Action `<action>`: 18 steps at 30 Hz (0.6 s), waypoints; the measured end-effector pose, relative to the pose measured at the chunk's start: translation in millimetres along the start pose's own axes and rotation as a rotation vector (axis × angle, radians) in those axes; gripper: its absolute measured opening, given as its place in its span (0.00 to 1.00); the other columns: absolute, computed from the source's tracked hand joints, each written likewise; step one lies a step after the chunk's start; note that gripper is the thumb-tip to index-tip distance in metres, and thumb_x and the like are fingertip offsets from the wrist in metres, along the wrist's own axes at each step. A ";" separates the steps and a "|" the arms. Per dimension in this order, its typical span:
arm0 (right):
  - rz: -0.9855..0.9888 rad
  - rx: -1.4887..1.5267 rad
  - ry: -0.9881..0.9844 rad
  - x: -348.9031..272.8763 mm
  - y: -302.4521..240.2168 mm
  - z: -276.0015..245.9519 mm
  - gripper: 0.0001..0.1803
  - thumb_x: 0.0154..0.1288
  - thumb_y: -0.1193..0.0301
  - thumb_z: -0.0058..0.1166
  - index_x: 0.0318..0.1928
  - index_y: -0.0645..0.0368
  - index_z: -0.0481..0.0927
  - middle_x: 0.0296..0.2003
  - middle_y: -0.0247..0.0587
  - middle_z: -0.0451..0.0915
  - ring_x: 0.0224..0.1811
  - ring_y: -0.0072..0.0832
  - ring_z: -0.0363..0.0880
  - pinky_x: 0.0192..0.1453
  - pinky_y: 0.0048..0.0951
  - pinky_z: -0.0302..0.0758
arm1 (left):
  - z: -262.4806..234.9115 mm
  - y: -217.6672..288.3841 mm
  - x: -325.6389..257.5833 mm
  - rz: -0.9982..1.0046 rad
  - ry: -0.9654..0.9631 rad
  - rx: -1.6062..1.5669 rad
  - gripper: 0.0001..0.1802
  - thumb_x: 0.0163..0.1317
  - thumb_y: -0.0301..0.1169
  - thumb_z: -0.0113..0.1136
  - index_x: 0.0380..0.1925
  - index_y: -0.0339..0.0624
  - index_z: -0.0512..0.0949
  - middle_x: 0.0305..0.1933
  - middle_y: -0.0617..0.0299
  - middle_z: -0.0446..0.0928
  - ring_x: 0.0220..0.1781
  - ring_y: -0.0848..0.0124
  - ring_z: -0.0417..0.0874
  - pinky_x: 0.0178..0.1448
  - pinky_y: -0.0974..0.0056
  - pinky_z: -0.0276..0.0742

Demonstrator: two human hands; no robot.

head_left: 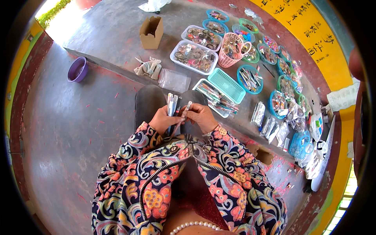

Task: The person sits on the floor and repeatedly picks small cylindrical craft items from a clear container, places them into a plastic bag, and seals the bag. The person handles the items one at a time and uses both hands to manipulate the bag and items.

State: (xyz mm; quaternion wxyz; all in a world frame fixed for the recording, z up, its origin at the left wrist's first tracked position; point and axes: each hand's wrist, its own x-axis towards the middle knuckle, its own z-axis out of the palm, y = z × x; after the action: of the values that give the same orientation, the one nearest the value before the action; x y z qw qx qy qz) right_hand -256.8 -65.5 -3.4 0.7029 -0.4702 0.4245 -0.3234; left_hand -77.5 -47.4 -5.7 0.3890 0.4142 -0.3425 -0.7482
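Several pens [171,105] upright in left hand [161,119].

Pens [171,105]: small bundle, slim barrels, white, grey and dark blue, upright, tips fanning slightly upward, lower ends hidden in fist. Held in left hand [162,119], above lap, in front of dark knees.

Single pen [184,113]: thin, pale pinkish-silver barrel, tilted, upper end leaning right, lower end running down-left toward lap. Pinched near top by right hand [201,115] fingertips, just beside bundle; contact with bundle unclear.
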 end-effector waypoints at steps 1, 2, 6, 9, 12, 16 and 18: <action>0.001 0.009 0.010 -0.2 1.2 -0.9 0.12 0.58 0.67 0.55 0.38 0.62 0.77 0.27 0.30 0.77 0.27 0.15 0.72 0.26 0.14 0.65 | -0.1 -2.0 1.1 0.008 -0.007 -0.009 0.13 0.51 0.19 0.59 0.38 0.35 0.73 0.32 0.61 0.76 0.33 0.72 0.78 0.42 0.66 0.76; 0.001 0.019 0.021 -0.6 2.0 -1.9 0.12 0.58 0.67 0.55 0.38 0.62 0.77 0.28 0.30 0.77 0.27 0.16 0.71 0.26 0.15 0.65 | -1.0 -4.2 2.4 0.015 -0.014 -0.018 0.12 0.51 0.18 0.59 0.37 0.35 0.73 0.32 0.61 0.76 0.32 0.73 0.78 0.43 0.66 0.77; -0.076 0.184 0.051 0.6 1.5 -7.1 0.11 0.59 0.69 0.54 0.38 0.63 0.76 0.28 0.32 0.77 0.27 0.16 0.72 0.27 0.15 0.67 | -4.8 -3.8 -3.4 -0.104 -0.017 0.071 0.12 0.50 0.18 0.58 0.35 0.34 0.70 0.33 0.57 0.76 0.31 0.69 0.80 0.37 0.67 0.77; -0.089 0.282 0.087 3.2 1.5 -17.3 0.11 0.61 0.72 0.52 0.42 0.64 0.75 0.30 0.34 0.78 0.29 0.18 0.74 0.29 0.16 0.70 | -12.8 -9.7 3.0 -0.065 -0.006 0.039 0.11 0.50 0.18 0.59 0.33 0.35 0.69 0.31 0.54 0.77 0.30 0.67 0.80 0.33 0.68 0.77; -0.123 0.353 0.112 0.8 -0.9 -25.6 0.11 0.61 0.74 0.50 0.44 0.64 0.73 0.33 0.38 0.78 0.30 0.20 0.76 0.29 0.17 0.71 | -15.3 -9.0 3.8 -0.077 -0.019 -0.017 0.12 0.49 0.18 0.59 0.32 0.36 0.68 0.30 0.52 0.77 0.30 0.66 0.80 0.33 0.67 0.77; -0.142 0.352 0.101 -0.2 -0.4 -33.8 0.11 0.61 0.74 0.50 0.44 0.62 0.73 0.36 0.39 0.79 0.33 0.21 0.78 0.30 0.16 0.71 | -14.1 -4.0 0.2 -0.074 0.042 -0.012 0.12 0.49 0.18 0.60 0.33 0.37 0.69 0.30 0.53 0.77 0.29 0.66 0.80 0.32 0.67 0.76; -0.135 0.360 0.086 0.3 -1.1 -36.7 0.11 0.61 0.73 0.50 0.45 0.62 0.73 0.36 0.40 0.79 0.33 0.21 0.78 0.31 0.17 0.72 | -18.4 -8.0 2.4 -0.020 0.046 -0.022 0.13 0.49 0.19 0.60 0.35 0.37 0.69 0.31 0.54 0.77 0.30 0.66 0.81 0.33 0.66 0.77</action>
State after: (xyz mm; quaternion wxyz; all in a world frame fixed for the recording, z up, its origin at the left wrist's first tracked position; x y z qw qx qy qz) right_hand -289.8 -80.3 -9.7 0.7336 -0.3501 0.3571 -0.4601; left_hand -64.5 -49.3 -21.0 0.3940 0.4304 -0.3211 -0.7460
